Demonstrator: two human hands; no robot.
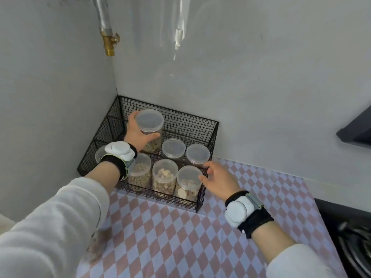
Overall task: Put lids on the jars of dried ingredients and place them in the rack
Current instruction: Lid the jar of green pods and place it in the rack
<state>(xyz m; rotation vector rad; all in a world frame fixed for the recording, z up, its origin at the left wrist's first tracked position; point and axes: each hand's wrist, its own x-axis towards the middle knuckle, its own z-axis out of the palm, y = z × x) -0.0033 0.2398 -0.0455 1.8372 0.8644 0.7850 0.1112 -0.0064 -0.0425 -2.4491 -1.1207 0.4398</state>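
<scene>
Black wire rack (190, 121) | left grip (136, 135) wrapped round lidded jar (149, 122) above rack's back-left slot | right grip (218, 177) slack, empty, at rack's front-right corner | risk: jar base snagging rack's wire, tipping

Soft, even, muted light fills the corner, so the grey wall (261, 77) reads flat and shadows are faint, the plainest a smudge on the checked tabletop (160, 237) beneath the left sleeve (50, 227). A pale streak of glare (179, 33) (seemingly a reflection) runs down the wall near the top centre, and the jar lids (149, 119) carry a dull sheen. The wide lens bends lines toward the edges, the near sleeve looks soft and oversized, and the far right edge falls dark.
</scene>
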